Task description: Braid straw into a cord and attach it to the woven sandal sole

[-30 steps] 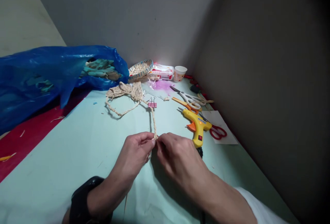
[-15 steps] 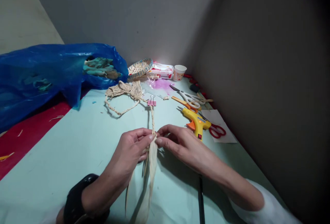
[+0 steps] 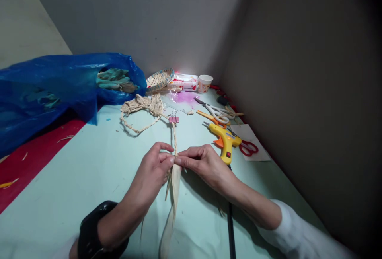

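Note:
A pale braided cord (image 3: pixel 175 137) runs toward me from a pink binder clip (image 3: pixel 173 119). At its near end my left hand (image 3: pixel 155 165) and my right hand (image 3: pixel 203 161) meet, thumbs and fingers pinching the braid where loose strands begin. Long flat pale husk strips (image 3: pixel 176 179) hang below the fingers toward the table's front edge. Beyond the clip, the finished part of the braid lies in a coiled bundle (image 3: pixel 143 105). My fingertips partly hide the crossing of the strands.
Right of my hands lie a yellow glue gun (image 3: pixel 225 139) with a black cable, red-handled scissors (image 3: pixel 249 148) on white paper and white-handled scissors (image 3: pixel 216 111). A blue plastic bag (image 3: pixel 59 88) fills the left. Behind are a woven basket (image 3: pixel 159 80), a tissue pack (image 3: pixel 186 82) and a paper cup (image 3: pixel 205 84).
My right hand's fingers have drawn flatter and closer against the braid. My left index finger has lifted slightly. Some loose strands have shifted, and the view has moved a little.

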Motion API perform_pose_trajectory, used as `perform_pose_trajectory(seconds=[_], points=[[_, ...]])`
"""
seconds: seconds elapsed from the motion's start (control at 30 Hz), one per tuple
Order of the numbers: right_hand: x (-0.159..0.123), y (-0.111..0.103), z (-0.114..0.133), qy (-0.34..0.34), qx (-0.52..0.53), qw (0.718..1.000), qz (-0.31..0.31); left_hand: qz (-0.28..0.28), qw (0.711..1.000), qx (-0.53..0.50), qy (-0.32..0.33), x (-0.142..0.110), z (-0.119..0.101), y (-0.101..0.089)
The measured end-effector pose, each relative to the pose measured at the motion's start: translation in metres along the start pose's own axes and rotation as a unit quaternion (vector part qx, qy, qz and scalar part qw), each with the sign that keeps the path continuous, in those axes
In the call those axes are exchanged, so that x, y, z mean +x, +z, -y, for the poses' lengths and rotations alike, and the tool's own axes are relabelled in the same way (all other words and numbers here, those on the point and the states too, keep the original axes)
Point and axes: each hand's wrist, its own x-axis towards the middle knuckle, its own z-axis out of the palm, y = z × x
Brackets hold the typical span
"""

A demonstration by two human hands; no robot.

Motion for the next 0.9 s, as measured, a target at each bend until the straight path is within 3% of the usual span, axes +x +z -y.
perform_pose_trajectory(seconds=[0.1, 0.2, 0.3, 0.4, 0.53, 0.7, 0.8, 0.9], points=[[-0.002, 0.003, 0.001, -0.022, -0.050, 0.998, -0.037, -0.010, 0.989, 0.142, 0.046, -0.003, -0.006, -0.002], [-0.005, 0.006, 0.003, -0.041, -0.083, 0.994, -0.061, -0.036, 0.951, 0.288, 0.102, -0.007, -0.014, -0.003], [-0.009, 0.008, 0.004, -0.069, -0.131, 0.984, -0.097, -0.054, 0.929, 0.348, 0.114, -0.012, -0.020, -0.002], [-0.012, 0.010, 0.004, -0.083, -0.148, 0.979, -0.110, -0.043, 0.931, 0.352, 0.087, -0.016, -0.021, -0.001], [-0.010, 0.009, 0.005, -0.057, -0.064, 0.994, -0.074, -0.027, 0.927, 0.355, 0.121, -0.022, -0.013, 0.003], [-0.005, 0.007, 0.004, -0.008, 0.136, 0.991, 0.019, -0.047, 0.868, 0.444, 0.218, -0.025, 0.006, 0.011], [-0.003, 0.007, 0.001, 0.015, 0.216, 0.976, 0.025, -0.040, 0.838, 0.476, 0.264, -0.026, 0.010, 0.012], [-0.003, 0.006, 0.000, 0.036, 0.235, 0.971, 0.010, -0.032, 0.840, 0.465, 0.277, -0.026, 0.002, 0.007]])
